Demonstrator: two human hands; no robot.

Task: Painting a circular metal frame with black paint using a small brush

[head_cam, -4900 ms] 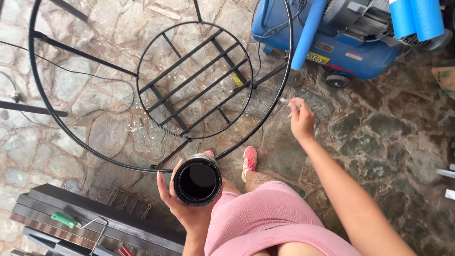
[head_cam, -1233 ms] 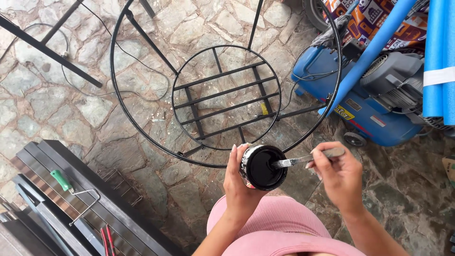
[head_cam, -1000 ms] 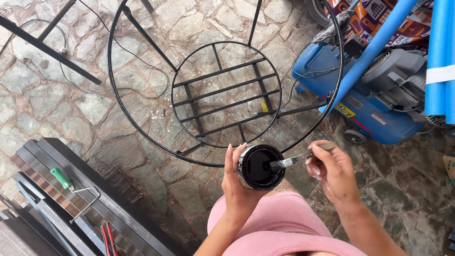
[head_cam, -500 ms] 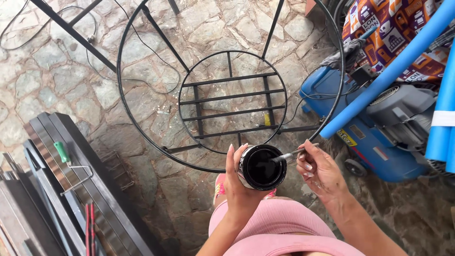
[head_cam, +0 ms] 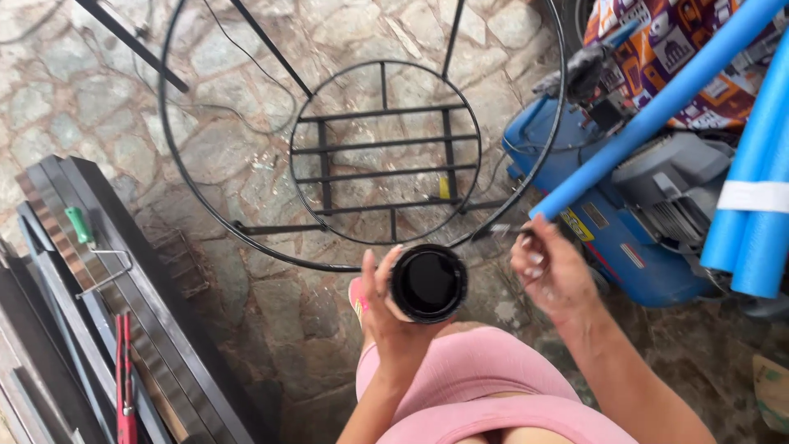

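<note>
Since the earlier frame the brush (head_cam: 503, 232) is lifted out of the black paint can (head_cam: 428, 283); right hand (head_cam: 549, 273) fingers pinch it beside the round metal frame (head_cam: 362, 148), left hand (head_cam: 393, 319) grips the can over the stone floor (head_cam: 271, 321); painting step, next needs steady aim on a bar

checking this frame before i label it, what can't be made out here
Head view, the only one:
- Brush: thin and motion-blurred; the right hand hides its handle, so the grip is unclear.
- Can: only a black opening shows; the left hand covers its side.
- Metal frame: cut off by the top edge.
- Blue machine: partly behind foam tubes.
</note>
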